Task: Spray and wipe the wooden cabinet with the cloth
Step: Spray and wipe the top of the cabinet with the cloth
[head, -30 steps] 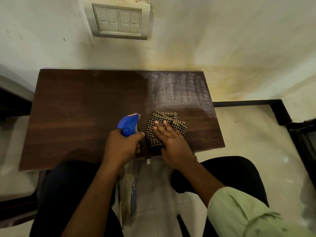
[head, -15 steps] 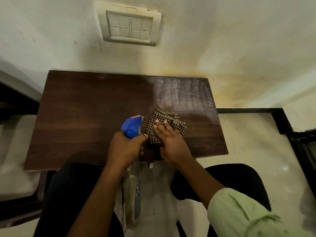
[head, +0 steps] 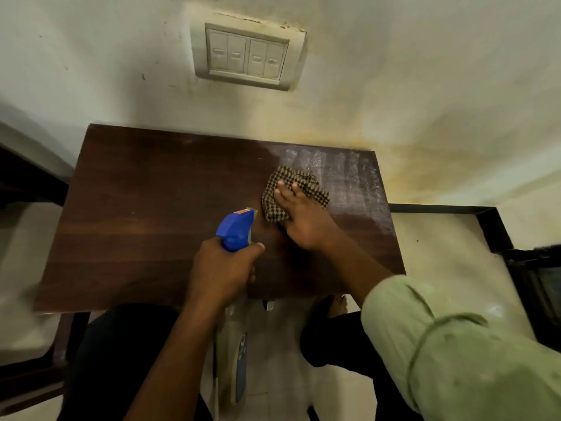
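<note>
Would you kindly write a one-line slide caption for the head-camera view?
Right hand presses a checked cloth on the wooden cabinet while the left hand grips a spray bottle.

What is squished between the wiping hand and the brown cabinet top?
The checked cloth lies there. The right hand presses it flat onto the wooden cabinet top. The head view shows it.

Dim, warm light is spreading unevenly, brighter toward the upper right.
A pale sheen is glaring on the wooden cabinet (head: 170, 214) at its right end; the wall (head: 425, 71) is glowing yellowish, and the frame edges are bowing and blurring.
</note>
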